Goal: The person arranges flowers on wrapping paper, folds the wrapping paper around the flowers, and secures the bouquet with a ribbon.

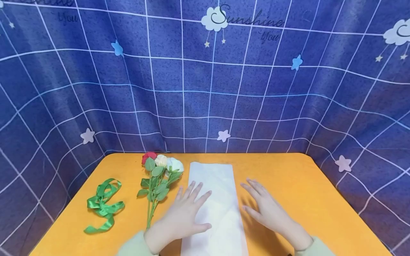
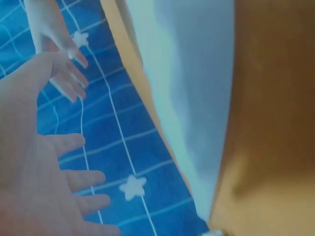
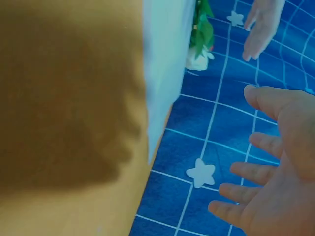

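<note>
A long sheet of white paper lies lengthwise down the middle of the table. My left hand, fingers spread, hovers over its left edge and holds nothing. On the other side, my right hand hangs above the table just right of the paper, its fingers extended and its palm turned inward. The left wrist view shows the left hand with straight fingers; in the right wrist view the right hand likewise has its fingers stretched out. Left of the paper lie artificial roses, red, cream and white, their green stems partly behind the left hand.
A loosely coiled green satin ribbon lies at the table's left. The orange tabletop ends at the back against a blue curtain with a white grid, stars and clouds, which also encloses both sides.
</note>
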### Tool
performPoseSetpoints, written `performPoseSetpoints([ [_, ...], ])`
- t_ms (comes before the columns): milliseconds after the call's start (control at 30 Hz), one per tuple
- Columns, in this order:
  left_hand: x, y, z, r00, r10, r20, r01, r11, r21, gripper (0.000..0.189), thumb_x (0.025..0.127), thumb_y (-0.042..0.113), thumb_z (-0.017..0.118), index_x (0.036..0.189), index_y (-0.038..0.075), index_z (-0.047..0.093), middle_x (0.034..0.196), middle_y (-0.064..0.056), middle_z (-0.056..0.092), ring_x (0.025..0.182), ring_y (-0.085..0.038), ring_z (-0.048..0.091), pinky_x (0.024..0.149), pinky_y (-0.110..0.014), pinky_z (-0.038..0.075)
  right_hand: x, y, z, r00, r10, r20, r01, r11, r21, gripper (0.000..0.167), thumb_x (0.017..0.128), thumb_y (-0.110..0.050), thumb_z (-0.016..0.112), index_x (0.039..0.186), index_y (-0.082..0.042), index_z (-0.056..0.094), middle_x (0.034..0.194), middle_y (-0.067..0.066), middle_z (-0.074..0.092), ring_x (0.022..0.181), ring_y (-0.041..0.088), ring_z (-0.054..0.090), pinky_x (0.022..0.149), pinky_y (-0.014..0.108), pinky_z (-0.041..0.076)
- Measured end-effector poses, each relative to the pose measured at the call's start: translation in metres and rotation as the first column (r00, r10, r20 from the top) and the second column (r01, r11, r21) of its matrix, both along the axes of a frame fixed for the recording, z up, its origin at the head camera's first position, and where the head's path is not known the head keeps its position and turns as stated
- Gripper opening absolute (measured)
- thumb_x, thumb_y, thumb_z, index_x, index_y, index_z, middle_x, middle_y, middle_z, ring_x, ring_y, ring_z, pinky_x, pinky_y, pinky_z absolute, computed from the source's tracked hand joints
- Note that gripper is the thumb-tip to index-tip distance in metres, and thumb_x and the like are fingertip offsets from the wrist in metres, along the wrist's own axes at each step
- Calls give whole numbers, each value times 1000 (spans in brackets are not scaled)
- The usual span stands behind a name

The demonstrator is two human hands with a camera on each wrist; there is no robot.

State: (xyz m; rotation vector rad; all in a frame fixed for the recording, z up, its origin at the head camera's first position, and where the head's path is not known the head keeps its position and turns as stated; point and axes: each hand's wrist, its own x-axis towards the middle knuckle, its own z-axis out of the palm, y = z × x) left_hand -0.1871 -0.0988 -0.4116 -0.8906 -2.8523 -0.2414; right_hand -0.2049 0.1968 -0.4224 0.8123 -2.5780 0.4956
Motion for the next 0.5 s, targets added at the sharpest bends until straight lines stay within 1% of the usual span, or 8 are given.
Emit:
performPoseSetpoints([
  [200, 3, 19, -7, 995, -89, -38, 87, 995, -46, 88, 74, 68, 61, 145, 23, 36, 152, -16, 28, 140, -39, 23, 107, -63, 20, -3, 3, -7, 1000, 27, -7, -27, 1000, 8, 68, 81, -34, 73, 140, -12, 45, 143, 18, 41, 131, 37, 40, 101, 54, 38],
  [300, 6, 30, -11, 992, -125, -30, 123, 990, -75, 88, 73, 69, 61, 144, 23, 37, 151, -15, 30, 139, -38, 26, 107, -61, 23, -5, 5, -10, 998, 53, -17, -53, 999, 10, 68, 78, -30, 76, 138, -11, 47, 141, 19, 44, 128, 38, 43, 98, 54, 41],
  [400, 8, 40, -14, 988, -154, -2, 153, 982, -109, 87, 73, 69, 61, 144, 24, 38, 151, -13, 30, 139, -35, 27, 108, -59, 25, -6, 9, -13, 996, 86, -38, -85, 996, 19, 68, 76, -27, 78, 136, -9, 49, 139, 20, 46, 124, 39, 46, 95, 53, 43],
  [500, 10, 48, -18, 981, -192, 15, 192, 969, -158, 86, 73, 72, 58, 143, 25, 38, 151, -12, 31, 139, -33, 28, 107, -58, 28, -9, 13, -18, 991, 120, -58, -118, 992, 33, 69, 75, -25, 79, 135, -8, 50, 138, 20, 47, 122, 39, 49, 95, 53, 44],
])
